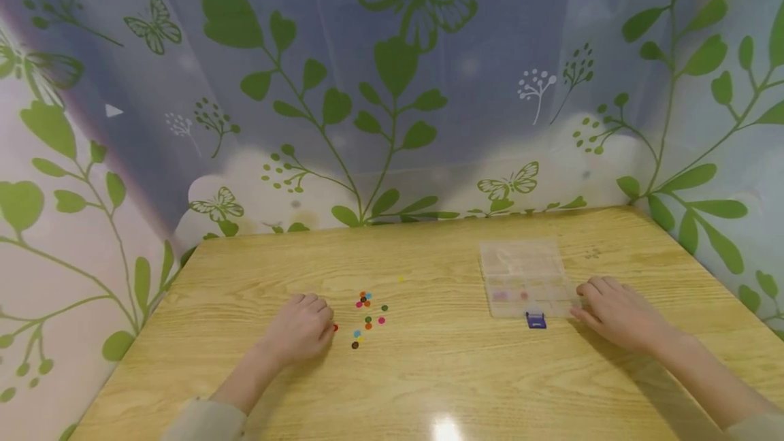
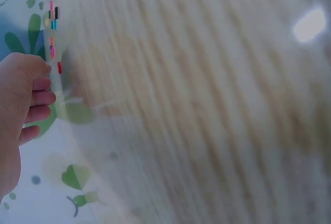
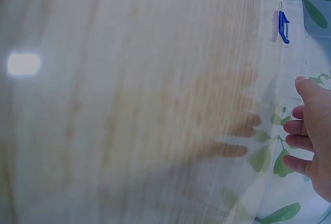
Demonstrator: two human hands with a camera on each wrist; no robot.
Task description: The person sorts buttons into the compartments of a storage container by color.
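Observation:
My left hand (image 1: 298, 327) rests low over the table, its fingers loosely bent. A small red disc (image 1: 335, 327) lies right at its fingertips; in the left wrist view the red disc (image 2: 59, 67) sits just past the thumb. Several coloured discs (image 1: 368, 320) are scattered to the right of that hand. My right hand (image 1: 621, 315) is beside the right edge of a clear plastic compartment box (image 1: 520, 264), fingers loosely curved, thumb close to its front corner. The box lies open with a blue latch (image 1: 535, 320) at the front. Pinkish pieces (image 1: 500, 295) show in its compartments.
The wood-grain table (image 1: 429, 373) meets a leaf-and-butterfly curtain (image 1: 398, 121) at its back and sides. A lone yellow disc (image 1: 401, 279) lies behind the others. Light glares off the table's front (image 1: 446, 427).

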